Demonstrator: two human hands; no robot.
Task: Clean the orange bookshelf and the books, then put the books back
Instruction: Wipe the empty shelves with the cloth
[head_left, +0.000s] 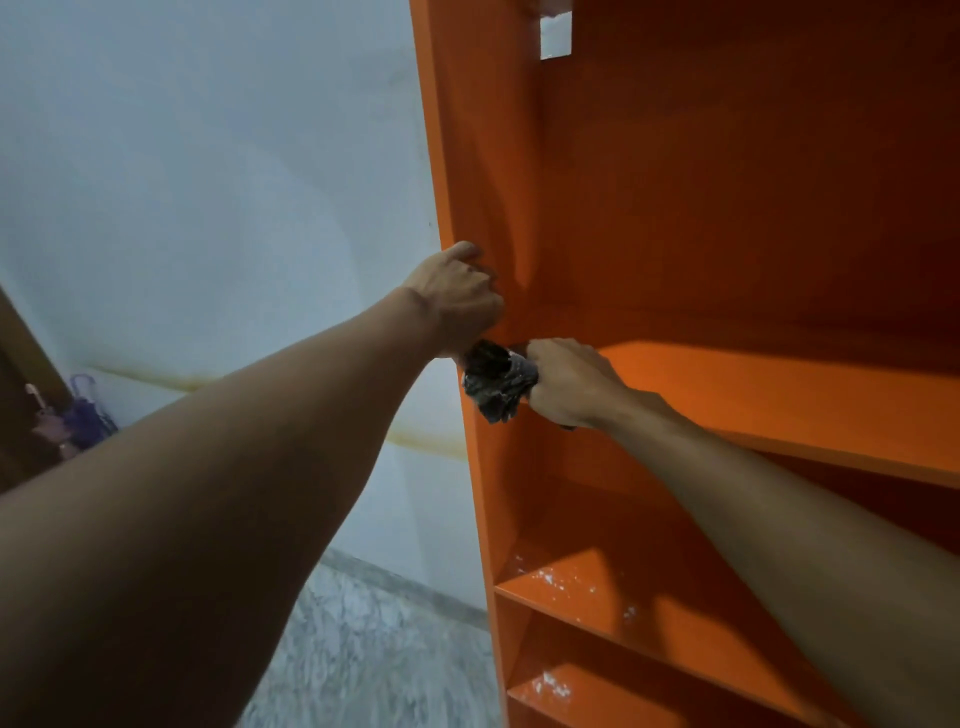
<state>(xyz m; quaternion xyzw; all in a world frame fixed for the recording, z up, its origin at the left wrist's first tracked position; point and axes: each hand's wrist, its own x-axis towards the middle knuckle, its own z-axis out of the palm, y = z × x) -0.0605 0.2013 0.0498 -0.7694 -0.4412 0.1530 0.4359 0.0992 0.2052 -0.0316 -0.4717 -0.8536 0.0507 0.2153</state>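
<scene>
Nearby, umbrellas (85, 410), pale wall (208, 182), marbled floor (374, 649)

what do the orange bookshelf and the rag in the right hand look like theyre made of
Orange bookshelf: probably laminated or painted board, glossy, since its shelves mirror the light. Rag: soft, crumpled dark cloth with pale flecks, bunched in the right hand; the fibre is unclear.
</scene>
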